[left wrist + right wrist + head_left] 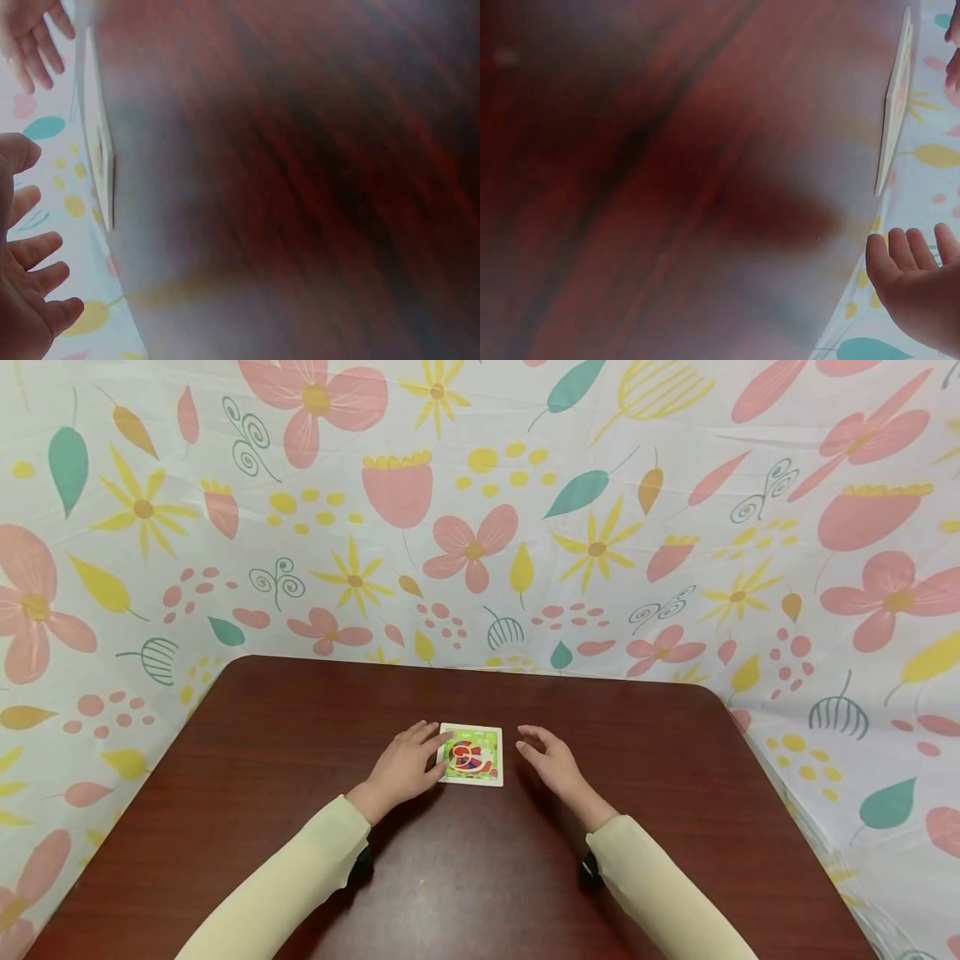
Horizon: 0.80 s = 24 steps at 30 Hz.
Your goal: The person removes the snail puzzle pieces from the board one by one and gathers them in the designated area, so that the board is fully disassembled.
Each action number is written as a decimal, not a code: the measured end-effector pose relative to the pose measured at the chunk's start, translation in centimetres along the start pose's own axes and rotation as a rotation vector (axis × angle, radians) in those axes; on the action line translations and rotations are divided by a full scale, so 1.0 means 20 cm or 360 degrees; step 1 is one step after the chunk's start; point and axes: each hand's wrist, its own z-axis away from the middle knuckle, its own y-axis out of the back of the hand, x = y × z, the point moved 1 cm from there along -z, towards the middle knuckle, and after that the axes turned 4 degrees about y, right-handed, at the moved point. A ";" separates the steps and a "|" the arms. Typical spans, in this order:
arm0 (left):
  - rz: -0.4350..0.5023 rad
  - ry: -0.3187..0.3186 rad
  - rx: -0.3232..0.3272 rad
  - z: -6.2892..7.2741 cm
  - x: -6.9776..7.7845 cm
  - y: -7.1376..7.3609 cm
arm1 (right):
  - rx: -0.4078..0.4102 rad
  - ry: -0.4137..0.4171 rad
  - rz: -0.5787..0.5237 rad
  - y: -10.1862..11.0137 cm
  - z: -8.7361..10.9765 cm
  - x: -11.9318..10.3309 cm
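Observation:
A small square picture board [486,767] with a white border lies flat on the table, showing a red and blue snail-like figure on green. In both wrist views the board [103,142] appears almost edge-on as a thin, pale slab. My left hand [405,768] hovers at its left side, thumb and index finger overlapping that edge in the head view; the left wrist view shows the fingers spread and apart from it. To the right of the board, my right hand [555,766] is held off the table with loosely bent fingers. Neither hand holds anything.
The dark reddish-brown table [465,893] has rounded far corners. A white cloth [480,468] printed with flowers and leaves hangs behind it and along both sides. Cream sleeves [300,877] cover both forearms, with a dark band under each wrist.

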 end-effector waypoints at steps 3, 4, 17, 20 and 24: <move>-0.0012 -0.0017 -0.0078 -0.02 0.02 -0.02 | -0.0009 -0.0022 -0.0022 -0.01 -0.04 0.00; -0.0018 -0.0021 -0.0107 -0.03 0.02 -0.02 | -0.0013 -0.0022 -0.0021 -0.01 -0.05 0.01; -0.0092 -0.0176 -0.0191 -0.12 0.08 -0.09 | -0.0057 -0.0053 -0.0046 -0.02 -0.15 -0.01; -0.0126 -0.0223 -0.0174 -0.13 0.10 -0.10 | -0.0099 -0.0045 -0.0043 -0.02 -0.16 -0.01; -0.0135 -0.0245 -0.0195 -0.14 0.12 -0.13 | -0.0150 -0.0035 -0.0031 -0.03 -0.18 0.00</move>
